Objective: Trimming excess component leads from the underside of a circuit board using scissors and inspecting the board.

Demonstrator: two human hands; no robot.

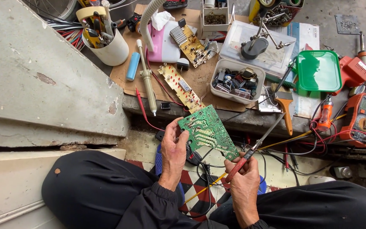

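A green circuit board (207, 132) is held up over the lap, solder side toward the camera, with one corner pinched in the left hand (173, 152), whose thumb and fingers are closed on its edge. In the right hand (243, 178) a soldering iron (257, 146) with a red handle is gripped firmly, pen fashion; its metal shaft is angled up and to the right, with the handle end lying just beside the board's lower right corner. The working tip is seen to be apart from the solder tracks, so no joint is judged to be under heat at this moment. No loose parts can be made out on the board, and whether any joints have been reworked cannot be told from this view. Beyond the knees, on the low table (200, 78) covered with cardboard, further boards are laid out: a narrow tan one (181, 87) and one with a heat sink (190, 44). A tub of components (237, 81), a desoldering pump (147, 78), a brush (284, 104) and an orange multimeter (364, 116) are kept near. The work is judged to be at an inspection or positioning stage, with soldering on this board left to do.
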